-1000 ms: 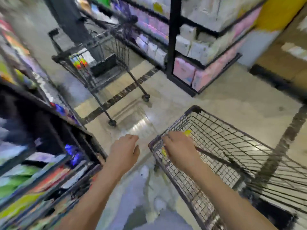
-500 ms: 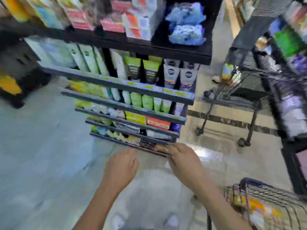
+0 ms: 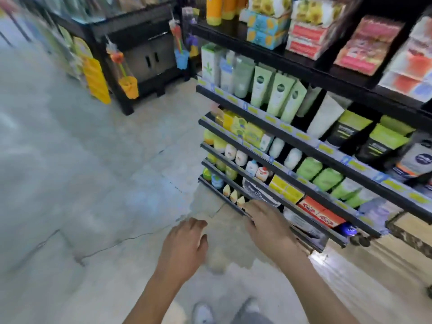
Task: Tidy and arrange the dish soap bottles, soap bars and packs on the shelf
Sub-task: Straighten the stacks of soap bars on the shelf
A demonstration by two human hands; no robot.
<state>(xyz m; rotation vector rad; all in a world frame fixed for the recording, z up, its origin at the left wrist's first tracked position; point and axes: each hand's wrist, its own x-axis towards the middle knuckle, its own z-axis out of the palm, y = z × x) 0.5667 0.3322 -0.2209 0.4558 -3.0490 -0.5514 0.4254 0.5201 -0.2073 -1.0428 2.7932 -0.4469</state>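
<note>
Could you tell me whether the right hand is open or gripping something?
Open: the right hand has straight fingers spread over the bottom shelf, holding nothing.

A shop aisle: at two o'clock, a black tiered metal shelf rack (image 3: 280, 134) with yellow price labels (image 3: 326, 148) displays pale green plastic tubes (image 3: 278, 94); grey tiled floor (image 3: 93, 171) lies at nine o'clock.

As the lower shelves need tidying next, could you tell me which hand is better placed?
Right. The right hand hovers open at the bottom shelf, beside the small cream bottles; the left hand is over floor, farther off.
</note>
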